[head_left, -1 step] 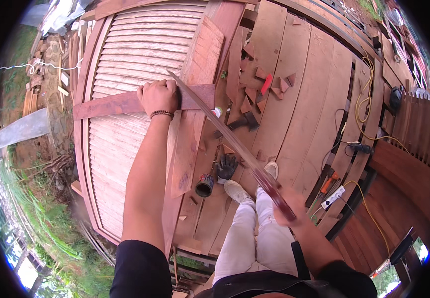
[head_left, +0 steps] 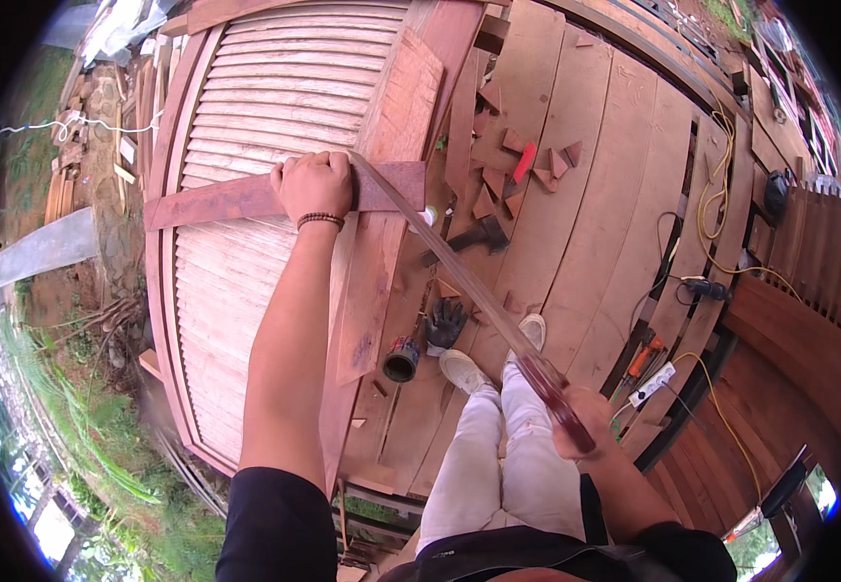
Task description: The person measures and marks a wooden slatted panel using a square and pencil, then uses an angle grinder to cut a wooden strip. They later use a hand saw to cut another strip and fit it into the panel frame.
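Apparently uncut so far: dark-red wooden plank [head_left: 216, 205] crossed by a long, grey-bladed saw [head_left: 478, 293]

It spans the pale louvred wooden panel [head_left: 289, 87], whole where visible; any cut beneath the blade is hidden. The left hand [head_left: 313, 186] clenches over it; the right hand [head_left: 583, 424] wraps the saw's reddish-brown handle. Reddish wooden offcuts [head_left: 545, 179] lie on the floorboards [head_left: 624, 175]. Inside the round, printed open tin [head_left: 401, 365], it is too dark to tell the contents.

- Plank [head_left: 216, 201] lies across the louvred panel [head_left: 284, 107], under the left grip [head_left: 313, 186].
- Saw [head_left: 474, 283] crosses over the plank's right part, back to the right grip [head_left: 590, 414].
- Offcuts [head_left: 558, 163] lie on the floor [head_left: 624, 184], right of the panel.
- Can [head_left: 401, 360] sits left of the glove [head_left: 445, 323].
- Power strip [head_left: 651, 385] lies right of the shoes [head_left: 464, 371].
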